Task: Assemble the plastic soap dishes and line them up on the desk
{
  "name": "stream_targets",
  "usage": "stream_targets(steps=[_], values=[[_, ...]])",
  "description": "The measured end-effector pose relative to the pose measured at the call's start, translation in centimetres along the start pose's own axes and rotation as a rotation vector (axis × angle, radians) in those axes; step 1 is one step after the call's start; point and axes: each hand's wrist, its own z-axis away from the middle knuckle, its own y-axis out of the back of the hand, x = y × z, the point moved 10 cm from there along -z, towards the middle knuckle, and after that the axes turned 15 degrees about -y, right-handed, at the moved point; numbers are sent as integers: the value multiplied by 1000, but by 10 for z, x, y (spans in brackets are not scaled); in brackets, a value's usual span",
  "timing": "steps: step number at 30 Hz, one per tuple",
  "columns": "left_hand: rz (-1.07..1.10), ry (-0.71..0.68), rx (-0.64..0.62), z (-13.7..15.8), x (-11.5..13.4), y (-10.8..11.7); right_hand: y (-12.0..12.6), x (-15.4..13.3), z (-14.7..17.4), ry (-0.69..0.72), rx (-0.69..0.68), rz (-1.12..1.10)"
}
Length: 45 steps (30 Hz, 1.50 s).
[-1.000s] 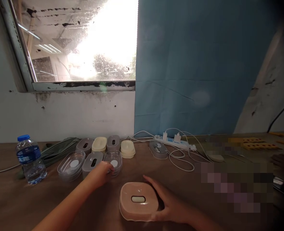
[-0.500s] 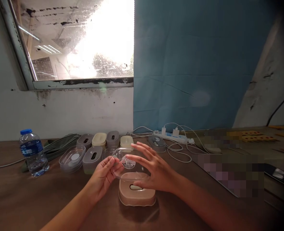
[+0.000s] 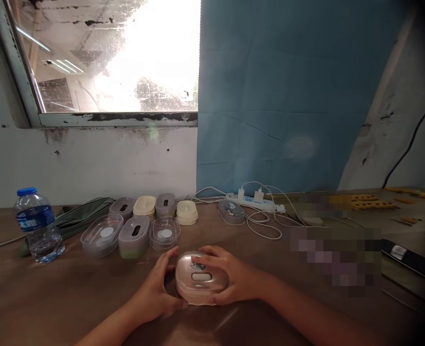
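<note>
A pinkish plastic box (image 3: 209, 283) with an oval slot in its lid stands on the table in front of me. Over its top lies a clear plastic cover (image 3: 183, 265) that bears a round printed sticker. My left hand (image 3: 158, 290) curves around the box's left side, thumb at the front lower edge and fingers toward the back. On the other side, my right hand (image 3: 230, 276) grips the right end, its fingers reaching over the cover and its thumb at the front.
Behind the hands are clear containers (image 3: 102, 240), a grey-green box (image 3: 135, 240) and cream tubs (image 3: 187, 214). A water bottle (image 3: 39, 226) stands left, beside a dark green cloth bag (image 3: 86, 216). A power strip (image 3: 252, 202) with looping cables and a grey box (image 3: 231, 214) lie back right.
The clear cover, held tilted above the pinkish box before, has come down onto it. Both hands have lowered and now surround the box. The view has shifted slightly.
</note>
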Motion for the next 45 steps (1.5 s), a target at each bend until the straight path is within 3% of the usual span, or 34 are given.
stream_targets(steps=[8, 13, 15, 19, 22, 24, 28, 32, 35, 39, 42, 45], values=[[20, 4, 9, -1, -1, 1, -5, -1, 2, 103, -68, 19], [-55, -64, -25, -2, 10, -8, 3, 13, 10, 113, 98, 68], [-156, -121, 2, -3, 20, -5, 31, 37, 4, -21, 286, 159], [-368, -127, 91, -2, 28, 9, 116, 91, -21, -329, 642, 281], [-414, -104, 114, -1, 27, 15, 158, 129, -49, -526, 760, 314], [-423, -94, 115, -2, 25, 17, 165, 152, -62, -651, 777, 331], [-416, -97, 117, -6, 26, 19, 158, 177, -73, -781, 747, 369], [-416, -111, 159, -8, 30, 20, 158, 164, -78, -788, 741, 405], [-454, -125, 196, -6, 34, 21, 145, 124, -104, -622, 682, 434], [-595, -221, 198, -7, 52, 28, 83, 66, -158, -311, 438, 426], [-745, -330, 196, -21, 76, 48, 51, 51, -185, -256, 359, 399], [-924, -340, 247, -43, 92, 83, 52, 49, -194, -247, 358, 342]])
